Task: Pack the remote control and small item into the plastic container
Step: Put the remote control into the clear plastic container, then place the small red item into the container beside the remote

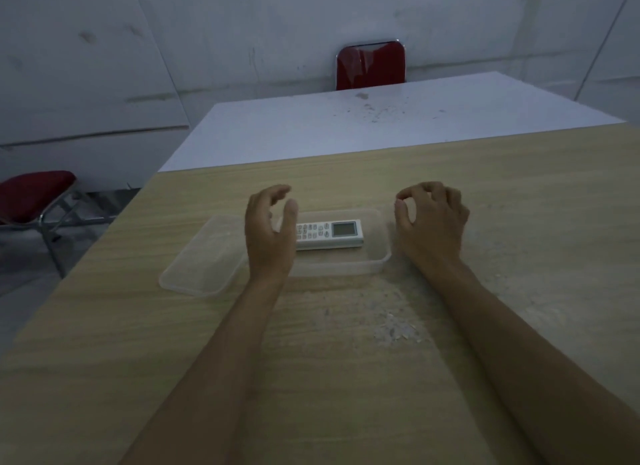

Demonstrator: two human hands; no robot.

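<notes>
A white remote control (330, 234) with a small screen lies flat inside a clear plastic container (375, 262) on the wooden table. My left hand (268, 232) hovers over the container's left end, fingers curved and apart, holding nothing and hiding the remote's left part. My right hand (431, 225) floats just right of the container, fingers curled loosely and empty. The clear lid (201, 256) rests on the table left of the container. No small item shows in this view.
The wooden table (346, 360) has pale crumbs or scuffs (391, 326) near its middle. A white table (346, 125) adjoins it behind. One red chair (370, 66) stands at the back, another red chair (34, 194) at the left.
</notes>
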